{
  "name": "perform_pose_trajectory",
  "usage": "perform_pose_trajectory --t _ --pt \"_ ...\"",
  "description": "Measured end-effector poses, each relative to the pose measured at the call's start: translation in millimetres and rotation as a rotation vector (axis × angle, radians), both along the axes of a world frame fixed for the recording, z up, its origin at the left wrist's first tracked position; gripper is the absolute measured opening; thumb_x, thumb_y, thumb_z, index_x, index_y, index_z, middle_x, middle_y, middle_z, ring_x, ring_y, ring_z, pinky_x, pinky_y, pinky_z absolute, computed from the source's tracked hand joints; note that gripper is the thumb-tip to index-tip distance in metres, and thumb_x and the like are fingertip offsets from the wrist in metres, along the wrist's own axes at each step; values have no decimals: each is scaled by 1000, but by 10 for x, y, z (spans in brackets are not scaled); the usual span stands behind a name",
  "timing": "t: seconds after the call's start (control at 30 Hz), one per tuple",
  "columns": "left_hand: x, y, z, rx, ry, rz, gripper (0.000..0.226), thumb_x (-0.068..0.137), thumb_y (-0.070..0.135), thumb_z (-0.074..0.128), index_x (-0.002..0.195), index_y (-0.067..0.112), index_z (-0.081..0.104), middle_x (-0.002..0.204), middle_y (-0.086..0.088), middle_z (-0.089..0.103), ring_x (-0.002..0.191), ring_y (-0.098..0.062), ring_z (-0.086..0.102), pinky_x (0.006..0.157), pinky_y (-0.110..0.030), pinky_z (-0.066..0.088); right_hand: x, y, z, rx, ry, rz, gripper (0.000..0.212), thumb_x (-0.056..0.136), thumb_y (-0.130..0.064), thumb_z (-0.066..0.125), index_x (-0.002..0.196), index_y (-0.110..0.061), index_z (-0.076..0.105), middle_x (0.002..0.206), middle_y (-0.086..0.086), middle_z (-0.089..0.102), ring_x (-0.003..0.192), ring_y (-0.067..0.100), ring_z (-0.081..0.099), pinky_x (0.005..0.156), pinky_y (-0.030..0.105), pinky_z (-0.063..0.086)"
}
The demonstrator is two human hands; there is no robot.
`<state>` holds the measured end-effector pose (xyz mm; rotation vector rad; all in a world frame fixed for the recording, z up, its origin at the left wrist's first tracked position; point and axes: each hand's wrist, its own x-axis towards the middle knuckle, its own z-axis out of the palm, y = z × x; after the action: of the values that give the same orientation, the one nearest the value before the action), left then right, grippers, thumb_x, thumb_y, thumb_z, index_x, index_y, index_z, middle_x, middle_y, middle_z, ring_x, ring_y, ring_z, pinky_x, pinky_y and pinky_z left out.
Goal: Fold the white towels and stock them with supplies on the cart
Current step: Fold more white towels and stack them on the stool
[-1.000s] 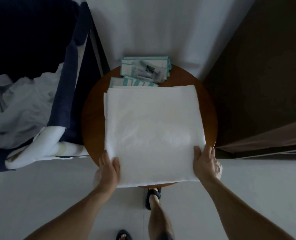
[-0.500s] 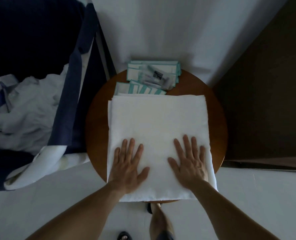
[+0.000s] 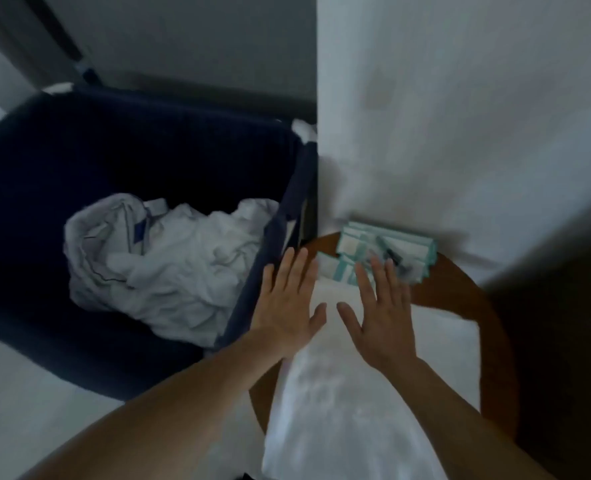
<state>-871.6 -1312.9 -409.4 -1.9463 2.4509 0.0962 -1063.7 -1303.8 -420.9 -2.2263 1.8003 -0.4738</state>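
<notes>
Towel (image 3: 356, 393) unchanged | left hand (image 3: 287, 306), right hand (image 3: 380, 317) moved to far edge | fingers (image 3: 291, 263) straight, gripping nothing

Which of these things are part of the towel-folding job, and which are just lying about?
Part of the job:
folded white towel
crumpled white linen in the dark blue bin
teal-edged packets
left hand and right hand, both flat

Just there:
round wooden table
white wall
pale floor
</notes>
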Motion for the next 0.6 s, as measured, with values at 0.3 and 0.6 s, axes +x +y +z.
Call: perform_pose_trajectory --t 0.3,0.6 --pt "2133 -586 143 25 -65 268 83 93 61 25 157 18 -3 165 -5 -15 146 -20 -26 121 -50 -2 1560 -1025 665 -29 7 288 74 98 -56 34 159 -21 12 166 7 6 153 28 -4 119 51 14" --pt "3372 -1468 -755 222 10 248 78 98 57 26 157 17 -5 165 -5 -12 151 -24 -14 122 -48 1 3140 -1876 -459 610 121 169 81 93 -53 53 156 -27 11 164 5 1 150 29 2 118 49 21"
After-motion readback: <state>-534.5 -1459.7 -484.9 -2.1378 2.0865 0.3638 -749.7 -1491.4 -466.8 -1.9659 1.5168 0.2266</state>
